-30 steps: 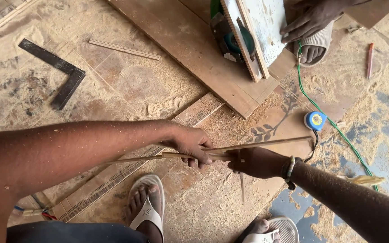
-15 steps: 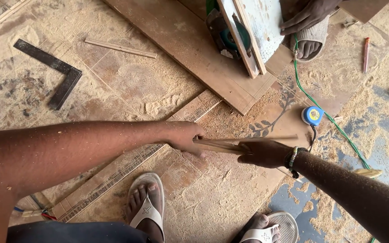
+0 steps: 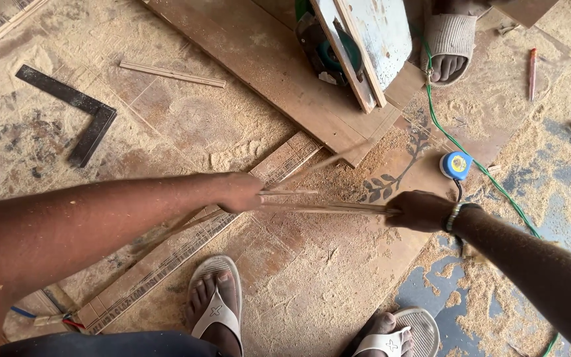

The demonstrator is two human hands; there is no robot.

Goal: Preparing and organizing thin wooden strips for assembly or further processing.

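My left hand [image 3: 241,192] is closed on one end of some thin wooden strips [image 3: 325,207] held level above the sawdust-covered floor. My right hand [image 3: 416,210], with a bracelet at the wrist, grips the other end of the strips. The strips span the gap between my two hands. One strip looks blurred and angles up toward the wide board [image 3: 285,79].
A black metal square [image 3: 80,116] lies at the left. A circular saw [image 3: 338,53] rests on the wide board, with another person's sandalled foot [image 3: 449,46] beside it. A blue and yellow tape measure [image 3: 456,164], a green cable [image 3: 470,152] and a loose wooden strip [image 3: 172,74] lie around. My sandalled feet [image 3: 216,311] are below.
My hands have moved apart along the strips: the right hand slid right toward the tape measure, the left stayed near the middle. The other person's hand has left the saw.
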